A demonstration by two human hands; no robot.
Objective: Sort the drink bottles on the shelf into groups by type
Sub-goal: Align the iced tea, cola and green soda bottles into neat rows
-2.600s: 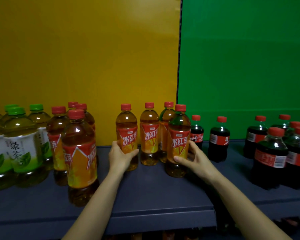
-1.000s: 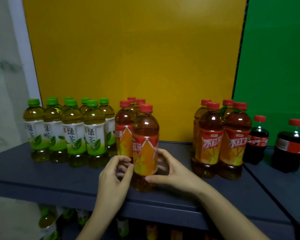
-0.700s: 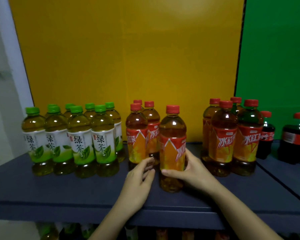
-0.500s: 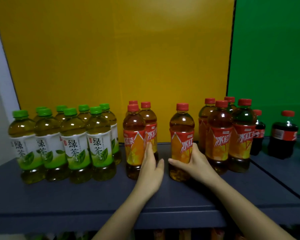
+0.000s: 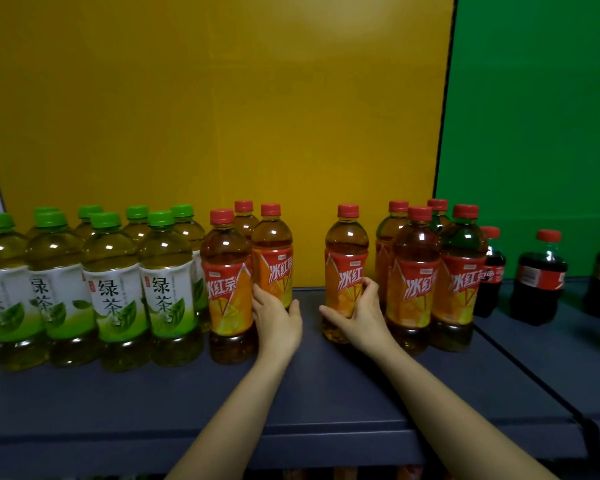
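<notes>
1. My right hand [image 5: 361,317] is clamped round the lower half of the lone iced-tea bottle [image 5: 346,268]. The bottle stands upright on the shelf [image 5: 326,393], in the gap between the two iced-tea clusters. With the grip low and the weight high, I judge that a quick sideways slide could tip it.
2. My left hand [image 5: 278,318] has its fingers straight and holds nothing, resting against the left iced-tea cluster [image 5: 226,282]. If I shove the lone bottle in hard, that cluster could shunt into the green-tea bottles [image 5: 113,289] packed right beside it — a domino risk.
3. The right iced-tea cluster [image 5: 413,282] stands just beside my right knuckles. A careless wrist swing could knock its front bottle toward the cola bottles [image 5: 537,282].
4. The iced tea sits in two separate clumps — if I stop after moving this one bottle, the type is left split.
</notes>
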